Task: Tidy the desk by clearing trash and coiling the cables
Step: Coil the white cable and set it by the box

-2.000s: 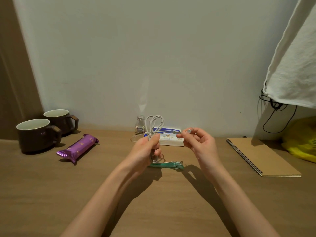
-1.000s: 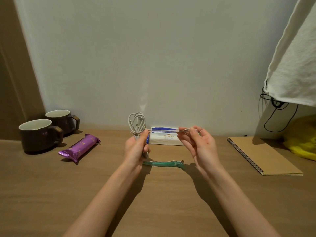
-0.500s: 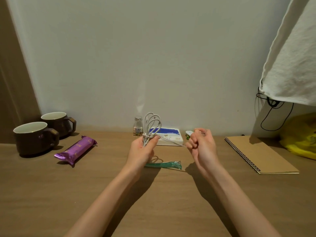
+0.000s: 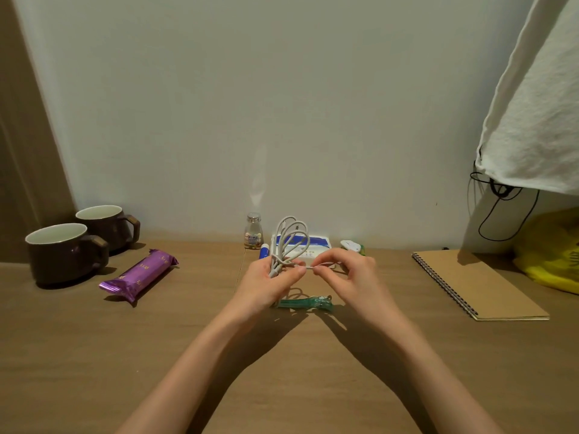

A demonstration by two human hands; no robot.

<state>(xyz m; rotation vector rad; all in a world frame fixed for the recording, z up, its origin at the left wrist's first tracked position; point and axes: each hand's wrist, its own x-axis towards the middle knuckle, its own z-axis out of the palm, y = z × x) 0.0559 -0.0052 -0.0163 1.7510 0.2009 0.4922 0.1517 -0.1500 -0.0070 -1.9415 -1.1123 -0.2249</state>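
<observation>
My left hand [image 4: 266, 285] grips a bundle of white cable [image 4: 289, 238] above the middle of the wooden desk [image 4: 94, 355], its loops standing up past my fingers. My right hand [image 4: 351, 277] pinches the cable's loose end right beside the left thumb, with only a short stretch between them. Under my hands lies a green wrapper [image 4: 305, 302] flat on the desk. A purple snack wrapper [image 4: 139, 275] lies to the left.
Two brown mugs [image 4: 67, 252] stand at the far left. A small bottle [image 4: 253, 235], a blue-and-white pack [image 4: 313, 245] and a small white object [image 4: 351, 245] sit by the wall. A spiral notebook [image 4: 479, 285], a yellow bag [image 4: 551, 255], a hanging black cord [image 4: 501, 211] and white cloth [image 4: 539, 120] are on the right.
My right hand has come in close to the left, so the free length of cable between them has shortened. The coil in my left hand stays upright.
</observation>
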